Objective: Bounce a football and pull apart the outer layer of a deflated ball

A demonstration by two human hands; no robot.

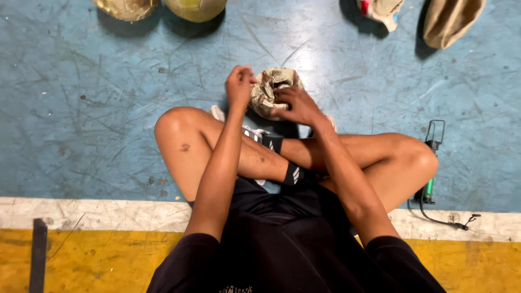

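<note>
Person sits cross-legged on a scuffed blue floor (81, 108), both arms reaching forward over the crossed shins. Left hand (240, 87) is raised at the left side of a crumpled, deflated ball (269, 91), wrist bent, fingers pinched together on its edge or on something small there; cannot tell which. Right hand (296, 104) lies across the right and lower side of the deflated ball, fingers curled and clamped on its folded skin. The deflated ball sits just past the feet, low over the floor, held between the two hands; whether it touches the floor is hidden. Forearms run nearly parallel, elbows near the knees. Counts: one deflated ball in hand; two round worn balls at the top edge, one (127, 7) on the left and a yellowish one (196, 7) just beside it, both cut off by the frame; one pump (431, 163) with green barrel lying by the right knee, its black hose (439, 218) trailing onto the white line (81, 212); one tan bag or cloth thing (450, 19) top right; one white-and-red item (380, 10) next to it, partly cropped. Two black ankle socks (293, 173) visible. Yellow floor strip (97, 260) runs below the white line.
</note>
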